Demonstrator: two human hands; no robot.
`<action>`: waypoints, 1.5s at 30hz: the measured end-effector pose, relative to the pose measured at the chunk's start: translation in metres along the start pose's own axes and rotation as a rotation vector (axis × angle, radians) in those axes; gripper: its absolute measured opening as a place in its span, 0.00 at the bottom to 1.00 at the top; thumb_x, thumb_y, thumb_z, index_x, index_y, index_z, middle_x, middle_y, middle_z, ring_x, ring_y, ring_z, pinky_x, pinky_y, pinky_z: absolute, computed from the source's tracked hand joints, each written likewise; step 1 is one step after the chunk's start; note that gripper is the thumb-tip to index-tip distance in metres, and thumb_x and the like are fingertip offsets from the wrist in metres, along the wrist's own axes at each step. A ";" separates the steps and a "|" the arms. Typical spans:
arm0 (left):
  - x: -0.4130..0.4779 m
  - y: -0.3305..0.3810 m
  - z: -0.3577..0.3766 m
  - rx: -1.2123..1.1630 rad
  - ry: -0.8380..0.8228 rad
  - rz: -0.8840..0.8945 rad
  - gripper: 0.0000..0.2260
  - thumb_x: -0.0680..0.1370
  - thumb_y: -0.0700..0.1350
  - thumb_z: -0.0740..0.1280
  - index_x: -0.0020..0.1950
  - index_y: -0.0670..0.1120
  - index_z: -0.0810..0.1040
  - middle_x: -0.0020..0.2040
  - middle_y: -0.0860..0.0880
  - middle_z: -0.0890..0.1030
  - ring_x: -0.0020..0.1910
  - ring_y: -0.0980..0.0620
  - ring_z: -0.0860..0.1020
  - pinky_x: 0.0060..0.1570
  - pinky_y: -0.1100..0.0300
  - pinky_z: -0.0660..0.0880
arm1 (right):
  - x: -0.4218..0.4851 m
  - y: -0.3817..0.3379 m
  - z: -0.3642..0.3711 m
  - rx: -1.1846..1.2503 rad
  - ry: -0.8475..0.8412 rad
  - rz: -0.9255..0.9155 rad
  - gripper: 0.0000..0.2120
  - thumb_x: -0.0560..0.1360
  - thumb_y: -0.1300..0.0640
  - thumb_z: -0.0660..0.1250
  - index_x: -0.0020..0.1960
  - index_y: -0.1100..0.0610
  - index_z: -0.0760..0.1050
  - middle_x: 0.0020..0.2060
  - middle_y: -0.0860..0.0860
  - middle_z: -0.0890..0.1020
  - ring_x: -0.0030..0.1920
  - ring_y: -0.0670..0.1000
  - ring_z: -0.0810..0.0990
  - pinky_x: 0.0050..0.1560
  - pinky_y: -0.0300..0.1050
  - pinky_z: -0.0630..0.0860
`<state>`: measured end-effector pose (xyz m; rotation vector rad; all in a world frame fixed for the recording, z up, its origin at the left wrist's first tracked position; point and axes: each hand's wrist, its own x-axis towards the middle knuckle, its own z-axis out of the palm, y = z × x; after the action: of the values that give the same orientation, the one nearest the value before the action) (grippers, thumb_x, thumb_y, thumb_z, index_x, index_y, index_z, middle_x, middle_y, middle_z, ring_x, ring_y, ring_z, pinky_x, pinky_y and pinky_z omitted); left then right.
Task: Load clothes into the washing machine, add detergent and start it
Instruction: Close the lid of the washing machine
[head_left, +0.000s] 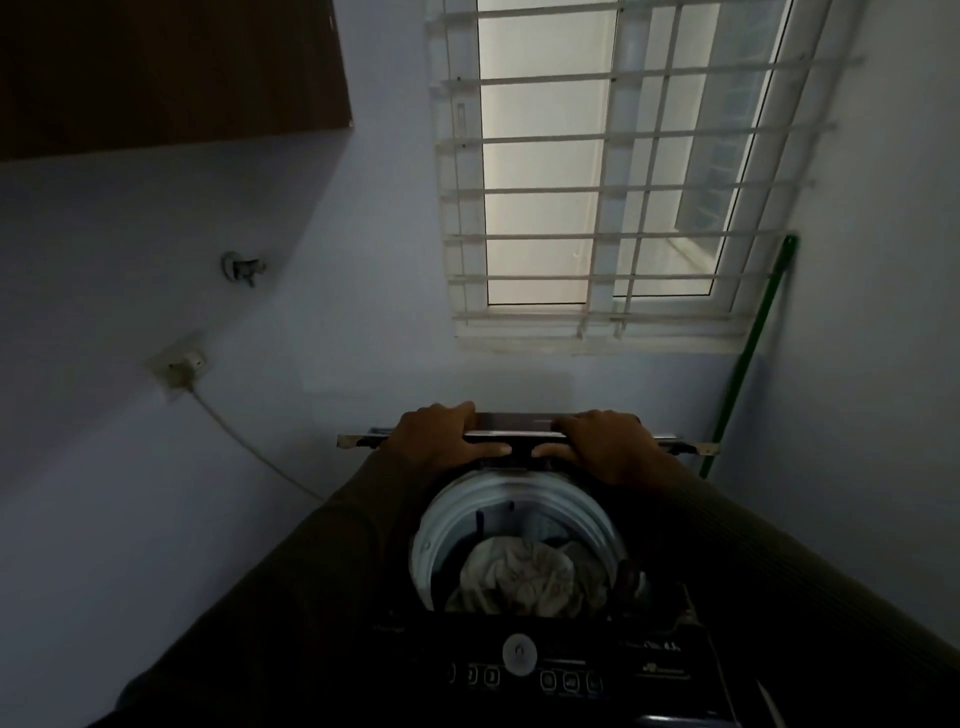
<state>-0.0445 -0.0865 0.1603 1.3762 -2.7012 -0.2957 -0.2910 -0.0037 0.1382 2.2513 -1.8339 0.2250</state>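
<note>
Clothes (519, 577) fill the washing machine (519, 675) drum (441, 519); left hand (441, 441) and right hand (608, 447) each clasp the raised lid (519, 423).

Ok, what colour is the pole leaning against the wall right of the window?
The pole is green; the head view, the only one here, shows it clearly.

drum mouth (451, 512) open above clothes (519, 577), raised lid (519, 427) across the back, green pole (748, 353) at right
</note>
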 end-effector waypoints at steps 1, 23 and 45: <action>-0.005 0.000 0.006 0.007 -0.031 -0.002 0.32 0.67 0.78 0.60 0.54 0.53 0.75 0.53 0.50 0.81 0.50 0.47 0.79 0.48 0.55 0.74 | -0.005 -0.002 0.003 0.041 -0.018 -0.018 0.38 0.71 0.22 0.44 0.57 0.49 0.77 0.52 0.51 0.83 0.50 0.55 0.83 0.42 0.47 0.75; -0.088 0.001 0.117 -0.015 -0.251 -0.126 0.45 0.72 0.77 0.53 0.78 0.46 0.59 0.79 0.47 0.60 0.78 0.48 0.57 0.77 0.43 0.47 | -0.087 -0.059 0.070 0.333 -0.496 0.246 0.54 0.58 0.19 0.63 0.74 0.51 0.63 0.70 0.54 0.68 0.67 0.55 0.68 0.67 0.57 0.69; -0.097 -0.011 0.178 -0.011 -0.173 -0.140 0.37 0.78 0.70 0.53 0.79 0.47 0.57 0.79 0.46 0.58 0.79 0.47 0.54 0.77 0.45 0.46 | -0.116 -0.093 0.125 0.279 -0.349 0.415 0.34 0.79 0.34 0.52 0.74 0.57 0.63 0.73 0.57 0.66 0.74 0.57 0.62 0.76 0.59 0.53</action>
<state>-0.0095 0.0083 -0.0153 1.6100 -2.7362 -0.4601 -0.2267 0.0895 -0.0202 2.1580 -2.5971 0.1728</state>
